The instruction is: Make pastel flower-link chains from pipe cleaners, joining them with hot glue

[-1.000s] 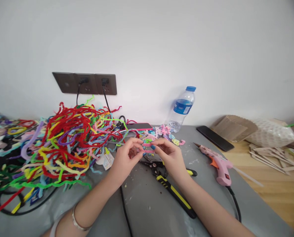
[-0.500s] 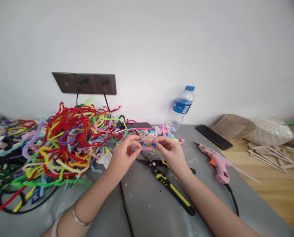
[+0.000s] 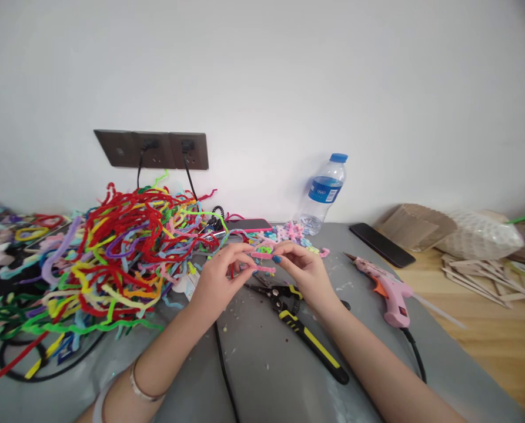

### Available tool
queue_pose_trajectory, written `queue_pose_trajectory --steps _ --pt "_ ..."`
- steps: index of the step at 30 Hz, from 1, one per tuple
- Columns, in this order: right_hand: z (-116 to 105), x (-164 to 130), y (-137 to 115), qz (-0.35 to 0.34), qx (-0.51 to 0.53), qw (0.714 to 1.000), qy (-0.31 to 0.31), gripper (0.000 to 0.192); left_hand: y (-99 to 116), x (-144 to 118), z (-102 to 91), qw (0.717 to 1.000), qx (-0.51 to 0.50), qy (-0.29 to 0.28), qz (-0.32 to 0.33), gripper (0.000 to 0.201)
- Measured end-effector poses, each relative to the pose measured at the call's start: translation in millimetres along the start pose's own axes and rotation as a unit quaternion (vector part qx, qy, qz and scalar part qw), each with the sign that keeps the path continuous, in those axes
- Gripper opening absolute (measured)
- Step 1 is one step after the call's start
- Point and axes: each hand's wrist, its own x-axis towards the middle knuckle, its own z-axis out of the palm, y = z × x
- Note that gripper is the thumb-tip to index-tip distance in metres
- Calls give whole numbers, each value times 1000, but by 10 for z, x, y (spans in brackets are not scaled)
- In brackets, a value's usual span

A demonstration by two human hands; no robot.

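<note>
A short length of pink pipe cleaner (image 3: 263, 255) stretches between my two hands above the grey table. My left hand (image 3: 224, 275) pinches it between thumb and fingers, and another pink end pokes out below that thumb. From the other side, my right hand (image 3: 301, 268) grips it with thumb and forefinger. Just under my hands lie wire-stripping pliers (image 3: 306, 335) with black and yellow handles; part of one handle is hidden by my right wrist. Small pastel fuzzy pieces (image 3: 291, 230) lie behind my fingers.
A big tangle of coloured pipe cleaners (image 3: 125, 247) covers the left side. To the right are a pink glue gun (image 3: 392, 296) and a black phone (image 3: 382, 244). A water bottle (image 3: 324, 194) leans on the wall. A black cable (image 3: 224, 370) runs along the front.
Both hands keep their pinch on the pink pipe cleaner. My fingers have shifted only slightly, and a bit of green now shows between them.
</note>
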Motion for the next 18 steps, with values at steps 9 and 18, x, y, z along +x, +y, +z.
queue_pose_trajectory --steps 9,18 --pt "1 0 -20 -6 -25 1000 4 22 32 5 -12 1000 12 3 -15 23" --pt "-3 -5 6 -11 -6 1000 9 16 18 3 -11 1000 11 6 -5 27"
